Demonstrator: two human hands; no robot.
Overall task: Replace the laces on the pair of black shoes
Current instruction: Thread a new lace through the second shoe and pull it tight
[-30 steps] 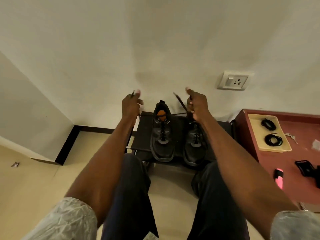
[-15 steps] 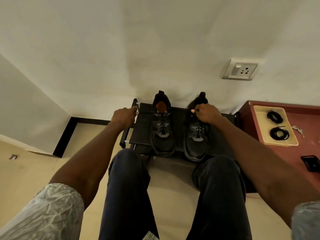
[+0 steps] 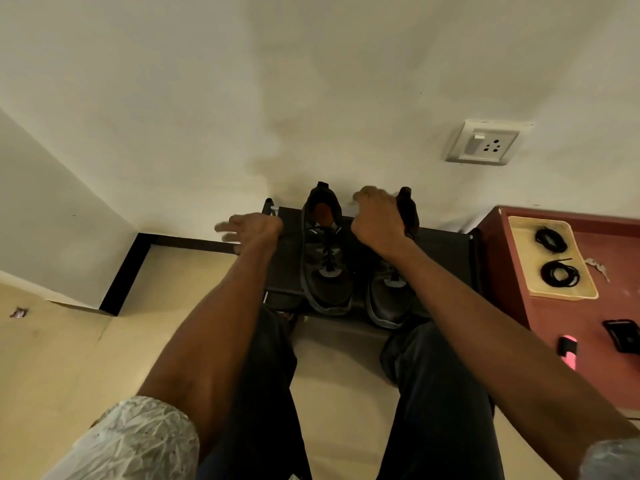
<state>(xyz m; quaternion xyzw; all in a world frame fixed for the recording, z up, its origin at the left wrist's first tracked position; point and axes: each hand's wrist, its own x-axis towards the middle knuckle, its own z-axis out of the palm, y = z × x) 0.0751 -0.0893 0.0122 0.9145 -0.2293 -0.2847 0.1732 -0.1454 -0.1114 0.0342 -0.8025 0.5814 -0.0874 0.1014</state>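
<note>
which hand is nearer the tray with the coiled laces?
Right. The right hand is over the right shoe's collar, with only the rack's end between it and the tray. The left hand is beyond both shoes, at the rack's far side.

A low black rack (image 3: 446, 258) stands against the wall on the pale floor (image 3: 62, 358). Two black shoes sit side by side on top of it: the left shoe (image 3: 325, 258) lies between the two hands, and the right shoe (image 3: 393, 292) lies under the right hand (image 3: 375, 220). The left hand (image 3: 251, 230) is at the rack's left edge. To the right of the right hand stands a red-brown table (image 3: 571, 320). On it lie a cream tray (image 3: 519, 251) and, nearer the person, a small black object (image 3: 623, 334) and a pink object (image 3: 568, 351).
</note>
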